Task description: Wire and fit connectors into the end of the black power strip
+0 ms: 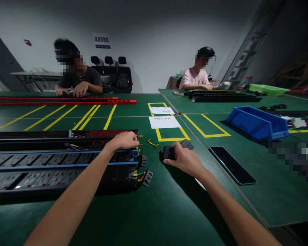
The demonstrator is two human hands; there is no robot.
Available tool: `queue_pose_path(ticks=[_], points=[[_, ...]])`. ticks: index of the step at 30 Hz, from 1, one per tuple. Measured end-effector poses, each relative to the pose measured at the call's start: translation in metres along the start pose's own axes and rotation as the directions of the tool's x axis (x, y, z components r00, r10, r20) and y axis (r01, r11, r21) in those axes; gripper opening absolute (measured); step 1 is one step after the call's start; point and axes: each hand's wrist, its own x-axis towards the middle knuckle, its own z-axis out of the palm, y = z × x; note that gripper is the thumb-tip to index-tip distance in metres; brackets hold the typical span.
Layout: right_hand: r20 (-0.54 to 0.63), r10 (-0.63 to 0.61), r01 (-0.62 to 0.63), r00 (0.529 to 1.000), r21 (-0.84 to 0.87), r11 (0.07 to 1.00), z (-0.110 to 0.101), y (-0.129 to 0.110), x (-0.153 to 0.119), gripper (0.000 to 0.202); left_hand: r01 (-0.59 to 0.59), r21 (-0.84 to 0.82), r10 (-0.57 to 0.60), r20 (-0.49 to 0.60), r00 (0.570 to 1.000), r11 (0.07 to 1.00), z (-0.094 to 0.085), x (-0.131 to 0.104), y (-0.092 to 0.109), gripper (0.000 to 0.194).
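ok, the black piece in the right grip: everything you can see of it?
The black piece is small and blocky, dark where visible, with an uneven left edge. It looks like plastic or coated metal; finer parts are too dim to read. The right grip clasps and partly hides it, over the green table, right of the socket strips. Whether it rests there is unclear.

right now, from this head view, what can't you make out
All in the head view:
Left hand: its fingertips, hidden by the hand itself.
Black part: one side, covered by the right hand.
Socket strips: far ends, cut off by the left edge.
Nearer paper: small print, too small and blurred.
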Motion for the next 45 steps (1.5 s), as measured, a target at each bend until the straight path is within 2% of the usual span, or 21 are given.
queue_pose_path(ticks=[3,7,11,16,23,31,38,42,45], points=[[-0.001,-0.05,0.049,0.999,0.175,0.983,0.001,0.0,0.001,0.053,-0.001,0.011,0.001,0.002,1.0,1.0,0.0,-0.001,0.001,0.024],[0.044,-0.125,0.096,0.991,0.414,0.905,0.003,0.001,0.003,0.06,-0.005,0.023,0.005,0.002,1.0,1.0,-0.001,-0.002,0.002,0.025],[0.086,-0.195,0.127,0.977,0.497,0.858,0.001,0.0,0.002,0.064,-0.014,0.015,0.014,0.001,1.0,1.0,-0.002,-0.001,0.002,0.025],[0.109,-0.219,0.124,0.97,0.553,0.824,0.001,-0.006,-0.001,0.07,-0.02,0.005,0.02,-0.005,1.0,1.0,-0.001,-0.001,0.002,0.024],[0.017,-0.236,0.198,0.972,0.491,0.849,0.008,-0.016,-0.002,0.065,-0.004,0.001,0.004,-0.012,1.0,1.0,-0.001,-0.002,0.002,0.023],[0.012,-0.311,0.297,0.95,0.261,0.918,0.008,-0.018,-0.002,0.028,0.001,-0.011,-0.001,0.0,1.0,1.0,-0.003,-0.003,0.004,0.022],[0.042,-0.291,0.28,0.956,0.171,0.945,0.003,-0.018,-0.002,0.02,0.004,0.006,-0.004,0.009,1.0,1.0,-0.001,-0.001,0.002,0.023],[0.017,-0.253,0.249,0.967,0.135,0.959,0.002,-0.015,-0.002,0.019,0.008,0.0,-0.008,0.012,1.0,1.0,-0.001,-0.001,0.002,0.023],[-0.017,-0.171,0.171,0.985,0.214,0.962,0.003,-0.011,0.0,0.021,0.0,0.009,0.0,0.011,1.0,1.0,-0.002,-0.001,0.003,0.024]])
